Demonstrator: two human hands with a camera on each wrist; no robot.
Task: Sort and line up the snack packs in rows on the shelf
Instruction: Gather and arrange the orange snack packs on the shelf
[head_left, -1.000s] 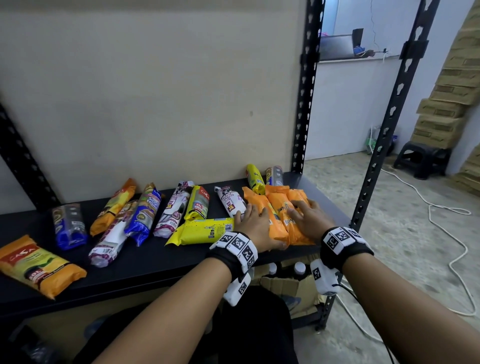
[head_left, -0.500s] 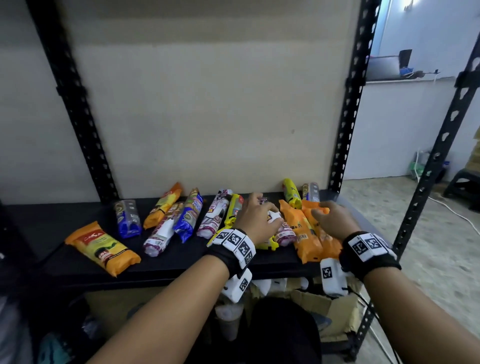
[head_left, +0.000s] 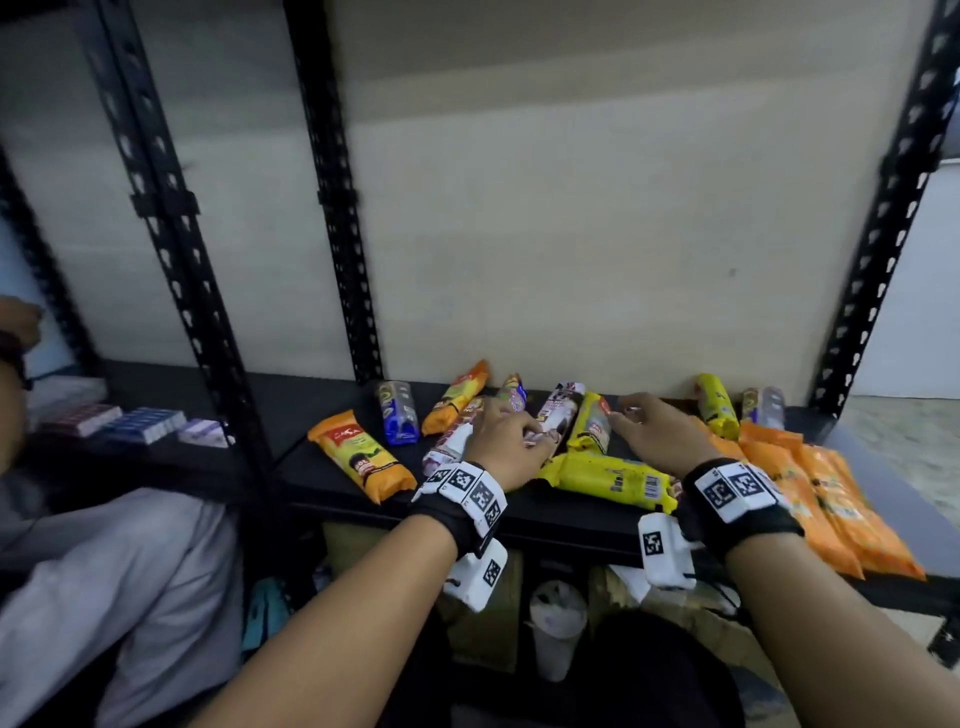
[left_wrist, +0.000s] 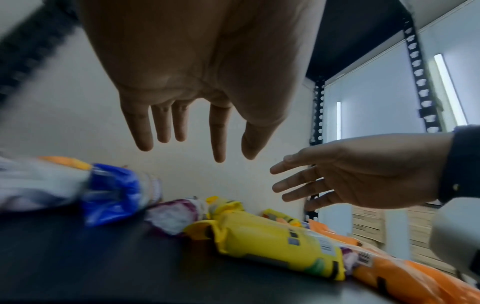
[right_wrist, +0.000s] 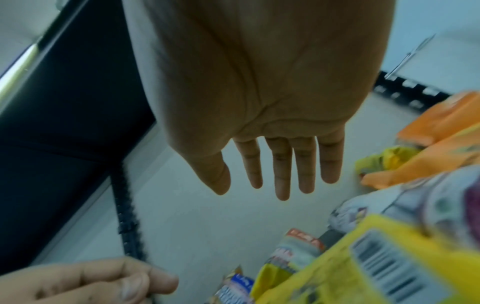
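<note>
Your left hand (head_left: 501, 441) and right hand (head_left: 660, 436): both released, fingers spread, hovering over snack packs (head_left: 563, 415) mid-shelf (head_left: 332, 467), likely choosing next. Orange packs (head_left: 831, 499) already grouped side by side at right; yellow pack (head_left: 608, 475) lies crosswise, unsorted.

Both hands, left (head_left: 506, 441) and right (head_left: 657, 439), hover with fingers extended.
</note>
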